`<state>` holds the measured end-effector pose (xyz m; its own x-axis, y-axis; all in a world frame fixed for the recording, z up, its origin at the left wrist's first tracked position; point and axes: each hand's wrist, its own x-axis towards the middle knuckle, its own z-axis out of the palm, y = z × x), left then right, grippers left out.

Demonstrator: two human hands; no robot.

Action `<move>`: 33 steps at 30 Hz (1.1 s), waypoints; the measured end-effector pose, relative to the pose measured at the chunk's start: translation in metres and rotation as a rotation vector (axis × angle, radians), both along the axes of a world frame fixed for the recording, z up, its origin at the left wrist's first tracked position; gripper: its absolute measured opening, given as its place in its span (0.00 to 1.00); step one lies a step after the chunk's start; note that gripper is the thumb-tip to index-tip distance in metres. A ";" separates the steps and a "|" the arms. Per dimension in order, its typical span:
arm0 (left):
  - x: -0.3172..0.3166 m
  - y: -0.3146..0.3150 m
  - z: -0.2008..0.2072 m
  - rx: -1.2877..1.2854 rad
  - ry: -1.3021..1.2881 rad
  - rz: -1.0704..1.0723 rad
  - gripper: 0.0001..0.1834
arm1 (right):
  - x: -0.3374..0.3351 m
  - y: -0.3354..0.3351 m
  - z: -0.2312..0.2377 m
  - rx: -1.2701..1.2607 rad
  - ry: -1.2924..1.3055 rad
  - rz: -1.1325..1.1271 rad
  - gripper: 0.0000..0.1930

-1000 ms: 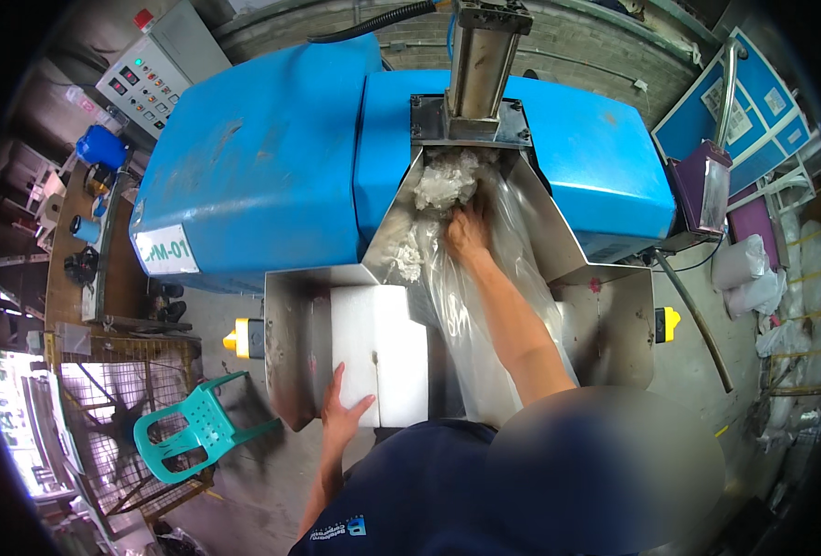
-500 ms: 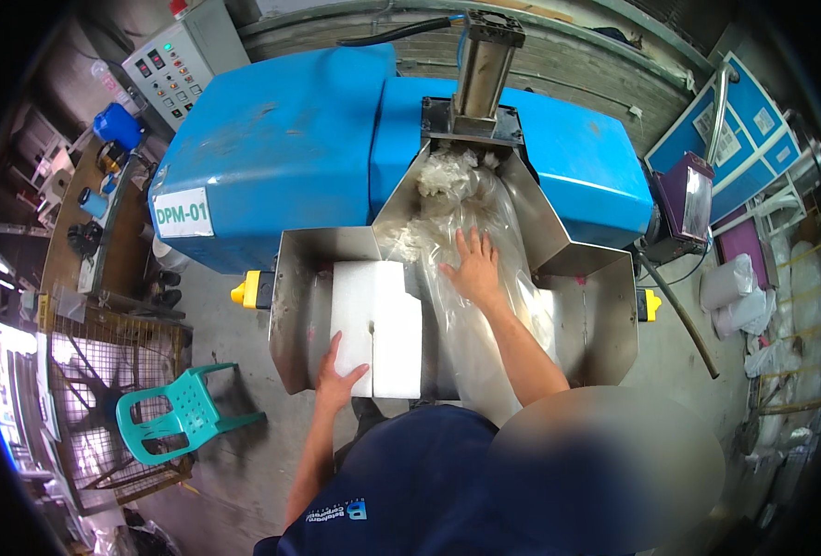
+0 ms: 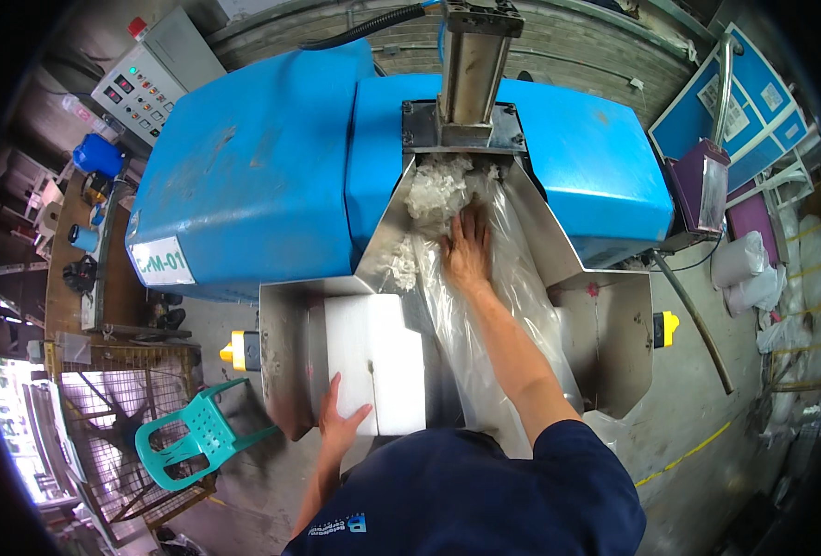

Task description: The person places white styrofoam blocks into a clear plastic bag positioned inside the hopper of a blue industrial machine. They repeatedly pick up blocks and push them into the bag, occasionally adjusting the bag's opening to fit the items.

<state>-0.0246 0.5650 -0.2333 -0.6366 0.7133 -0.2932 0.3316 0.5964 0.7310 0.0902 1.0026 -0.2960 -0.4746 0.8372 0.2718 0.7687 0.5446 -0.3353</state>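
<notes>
Concrete workshop floor surrounds a large blue metal machine (image 3: pixel 271 185) with a shiny steel chute (image 3: pixel 573 250). Down the chute lies a long clear plastic bag (image 3: pixel 512 306), its long axis running from the white fluff (image 3: pixel 434 190) at the machine's mouth toward the person, its lower end hidden behind the arm. Right hand (image 3: pixel 466 255), open and flat, presses its upper part. Left hand (image 3: pixel 339 422), fingers spread, rests on the near edge of a white rectangular block (image 3: pixel 373 357) beside the bag.
</notes>
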 end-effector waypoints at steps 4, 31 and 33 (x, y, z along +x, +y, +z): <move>-0.006 0.013 0.004 0.030 -0.013 -0.048 0.52 | -0.007 0.079 -0.072 0.124 0.117 -0.011 0.34; 0.034 0.177 0.161 0.355 0.855 -0.588 0.35 | 0.280 -0.212 0.028 -0.251 0.202 -0.352 0.49; 0.045 0.210 0.142 0.334 0.944 -0.614 0.33 | 0.260 -0.217 0.025 -0.267 0.200 -0.361 0.49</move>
